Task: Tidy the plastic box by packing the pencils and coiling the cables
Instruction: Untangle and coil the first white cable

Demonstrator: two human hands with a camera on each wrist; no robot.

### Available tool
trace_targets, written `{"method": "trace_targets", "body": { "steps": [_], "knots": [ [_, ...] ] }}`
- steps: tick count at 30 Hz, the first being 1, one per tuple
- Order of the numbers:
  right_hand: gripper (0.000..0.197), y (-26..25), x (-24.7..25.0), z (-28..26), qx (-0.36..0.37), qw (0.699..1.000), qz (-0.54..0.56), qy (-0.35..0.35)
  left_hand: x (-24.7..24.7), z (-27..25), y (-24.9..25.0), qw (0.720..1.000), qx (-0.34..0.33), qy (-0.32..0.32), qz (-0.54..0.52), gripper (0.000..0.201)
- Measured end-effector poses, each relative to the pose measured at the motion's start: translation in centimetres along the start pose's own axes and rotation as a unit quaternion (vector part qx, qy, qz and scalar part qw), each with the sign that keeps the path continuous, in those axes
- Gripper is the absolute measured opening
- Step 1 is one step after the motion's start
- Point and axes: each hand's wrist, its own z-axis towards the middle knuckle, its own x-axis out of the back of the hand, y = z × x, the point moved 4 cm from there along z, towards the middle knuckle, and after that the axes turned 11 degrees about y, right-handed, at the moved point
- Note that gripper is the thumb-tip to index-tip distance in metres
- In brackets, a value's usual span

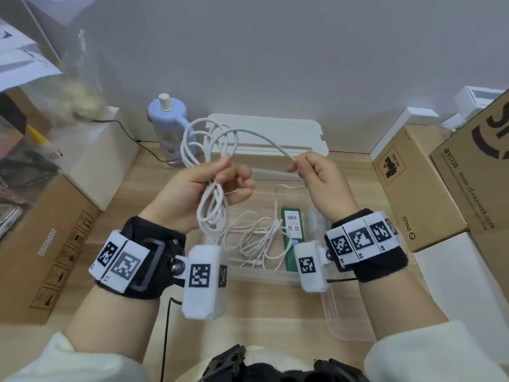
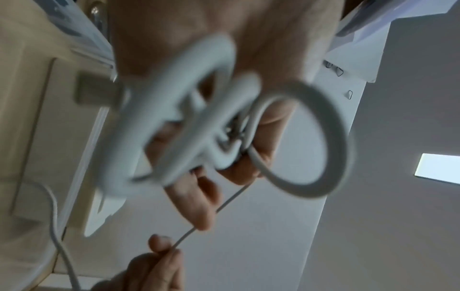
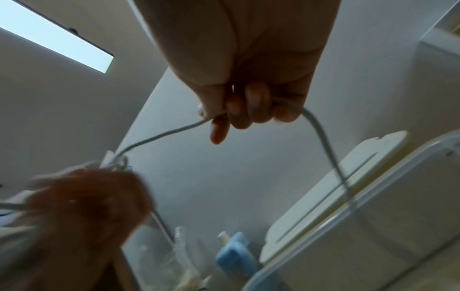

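Observation:
My left hand (image 1: 220, 177) grips a bundle of white cable loops (image 1: 205, 144) held up above the clear plastic box (image 1: 261, 277). The same loops (image 2: 194, 122) fill the left wrist view, blurred. From the bundle one strand of the cable arcs right to my right hand (image 1: 305, 168), which pinches it between thumb and fingers; the right wrist view shows that hand (image 3: 239, 110) curled round the strand, which then drops toward the box rim (image 3: 373, 254). Inside the box lie another loose white cable (image 1: 256, 244) and a green flat pack (image 1: 293, 235).
The box lid (image 1: 275, 133) leans at the back on the wooden table (image 1: 132, 194). A pale blue bottle (image 1: 168, 125) stands back left. Cardboard boxes (image 1: 413, 186) flank the right, and more cartons (image 1: 49, 244) line the left.

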Motion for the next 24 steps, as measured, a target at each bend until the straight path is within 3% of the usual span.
{"method": "trace_targets", "body": {
  "steps": [5,11,14,16,19,21,24],
  "knots": [
    [0.032,-3.3,-1.2,-1.3,0.029,0.999,-0.001,-0.045,-0.6,0.6,-1.2,0.996,-0.023,0.067,0.06,0.015],
    [0.036,-5.6,-2.4,-2.7,0.064,0.99,-0.07,-0.1,-1.0,1.2,-1.6,0.985,-0.09,0.111,0.099,0.035],
    [0.031,-6.0,-3.2,-3.3,0.07,0.984,-0.089,-0.137,-1.3,1.3,-1.7,0.976,-0.136,0.113,0.13,0.03],
    [0.032,-6.4,-3.4,-3.7,0.092,0.978,-0.096,-0.159,-0.9,1.4,-1.7,0.968,-0.15,0.151,0.132,0.029],
    [0.036,-6.6,-3.3,-4.3,0.109,0.956,-0.109,-0.249,-0.1,1.5,-1.0,0.965,-0.174,0.183,0.077,0.029],
    [0.036,-5.7,-3.4,-5.0,0.069,0.931,-0.103,-0.343,0.5,1.4,0.0,0.966,-0.181,0.187,-0.002,0.03],
    [0.043,-2.8,-3.9,-5.1,0.009,0.915,-0.133,-0.38,0.6,0.8,1.4,0.973,-0.134,0.126,-0.136,0.031]
  ]
}}
